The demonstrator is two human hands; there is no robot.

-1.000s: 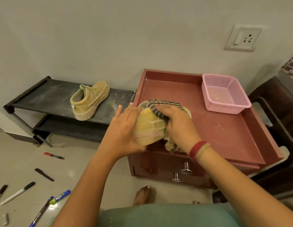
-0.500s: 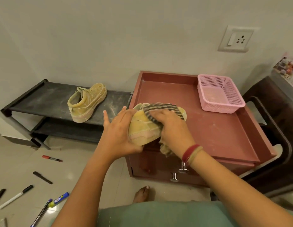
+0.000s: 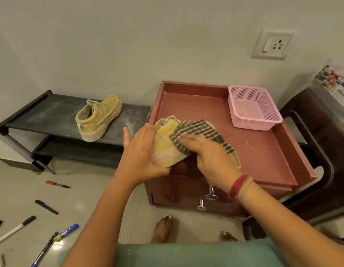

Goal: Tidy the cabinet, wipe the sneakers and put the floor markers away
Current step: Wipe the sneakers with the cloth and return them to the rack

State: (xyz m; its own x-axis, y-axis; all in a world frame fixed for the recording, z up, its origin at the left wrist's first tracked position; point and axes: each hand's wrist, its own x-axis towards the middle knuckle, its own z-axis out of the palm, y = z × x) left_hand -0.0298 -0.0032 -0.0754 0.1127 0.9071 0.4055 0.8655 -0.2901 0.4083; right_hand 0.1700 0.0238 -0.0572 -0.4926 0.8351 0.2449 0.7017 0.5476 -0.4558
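My left hand grips a tan sneaker by its heel end and holds it on its side over the front left corner of the red-brown cabinet. My right hand holds a dark checked cloth against the sneaker's upper, and the cloth's loose end hangs past my wrist. The second tan sneaker stands on the dusty black shoe rack at the left. Several markers lie on the floor at the lower left, among them a red one, a black one and a blue-green one.
A pink mesh basket stands on the cabinet's back right corner. Two metal knobs stick out of the cabinet front. A dark chair stands close on the right. My bare feet are just in front of the cabinet.
My right hand has drawn the cloth across the sneaker's upper towards me, and more of the cloth now lies spread over the shoe. My left hand keeps its hold.
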